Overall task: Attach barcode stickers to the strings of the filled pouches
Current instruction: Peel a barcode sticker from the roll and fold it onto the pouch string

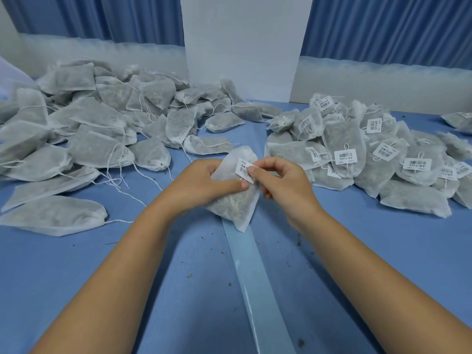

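pinching sticker edge over pouch

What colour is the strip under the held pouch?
Pale glossy blue strip, clearest in the head view.

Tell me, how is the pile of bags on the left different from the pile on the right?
Bags in the left pile show no stickers; many bags in the right pile carry white barcode stickers. The left pile spreads wider and holds more bags than the right pile. Both are white mesh bags filled with dried bits, lying on the blue table.
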`<act>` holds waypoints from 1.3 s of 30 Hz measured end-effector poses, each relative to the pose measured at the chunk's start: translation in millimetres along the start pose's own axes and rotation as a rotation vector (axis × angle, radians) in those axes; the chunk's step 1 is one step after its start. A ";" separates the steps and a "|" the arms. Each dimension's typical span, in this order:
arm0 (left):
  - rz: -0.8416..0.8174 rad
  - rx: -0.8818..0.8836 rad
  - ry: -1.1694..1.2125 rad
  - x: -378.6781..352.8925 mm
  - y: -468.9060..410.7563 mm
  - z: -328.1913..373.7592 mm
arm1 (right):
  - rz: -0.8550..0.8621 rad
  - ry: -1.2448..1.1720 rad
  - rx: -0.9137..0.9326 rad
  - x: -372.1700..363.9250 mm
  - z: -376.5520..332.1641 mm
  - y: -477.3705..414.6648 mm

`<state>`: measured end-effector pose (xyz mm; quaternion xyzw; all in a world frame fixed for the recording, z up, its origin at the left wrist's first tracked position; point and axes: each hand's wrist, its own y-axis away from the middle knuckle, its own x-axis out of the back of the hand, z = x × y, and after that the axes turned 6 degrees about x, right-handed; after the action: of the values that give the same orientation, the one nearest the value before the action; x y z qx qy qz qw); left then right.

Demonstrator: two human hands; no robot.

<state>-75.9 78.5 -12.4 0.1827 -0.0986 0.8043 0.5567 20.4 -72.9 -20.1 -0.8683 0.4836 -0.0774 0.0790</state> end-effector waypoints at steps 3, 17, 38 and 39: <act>-0.003 -0.022 0.016 -0.9 0.6 1.0 | 0.028 0.049 0.065 -0.9 3.8 0.4; 0.108 0.019 0.240 -11.6 -0.2 7.6 | -0.197 -0.338 -0.319 -1.7 -4.1 0.6; 0.419 0.078 0.396 -11.5 -12.2 1.2 | -0.221 -0.134 -0.090 -7.8 -2.8 8.3; 0.455 0.090 0.386 -10.0 -13.9 0.0 | -0.242 -0.110 -0.045 -9.0 -1.5 9.5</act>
<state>-59.8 74.9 -17.1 0.0241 0.0061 0.9319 0.3620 7.5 -70.2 -21.2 -0.9247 0.3721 -0.0277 0.0759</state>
